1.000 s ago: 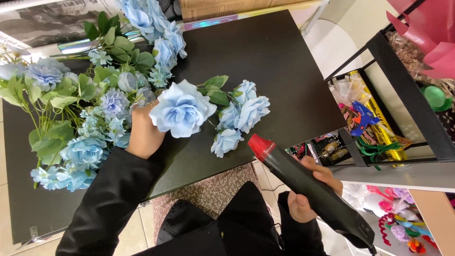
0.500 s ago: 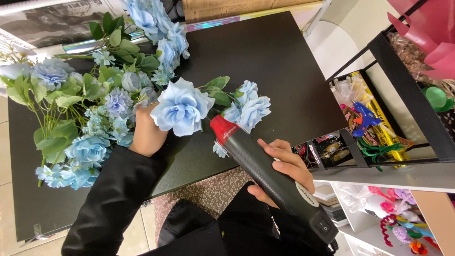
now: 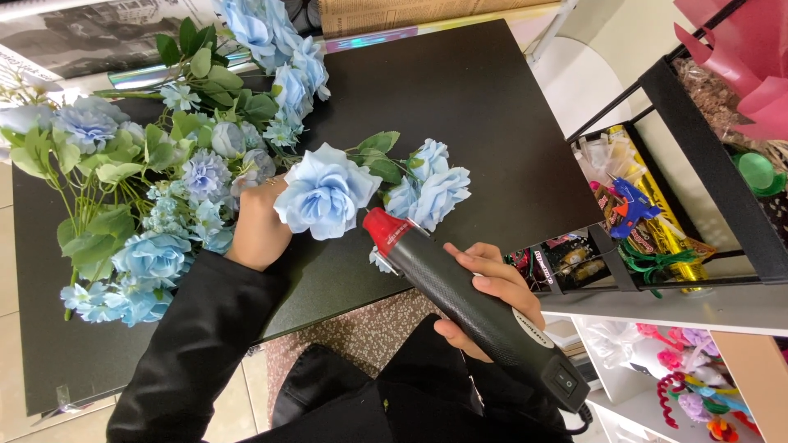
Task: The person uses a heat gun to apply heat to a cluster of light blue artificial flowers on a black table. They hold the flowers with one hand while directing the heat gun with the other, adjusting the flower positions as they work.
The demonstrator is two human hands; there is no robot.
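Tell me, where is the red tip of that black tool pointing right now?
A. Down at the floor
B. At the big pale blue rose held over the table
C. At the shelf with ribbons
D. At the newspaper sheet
B: the right hand aims the black tool so its red tip sits right beside the big blue rose that the left hand holds over the black table.

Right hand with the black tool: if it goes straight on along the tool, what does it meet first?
Probably the big blue rose held by the left hand; the right hand aims the tool there. Depth unclear.
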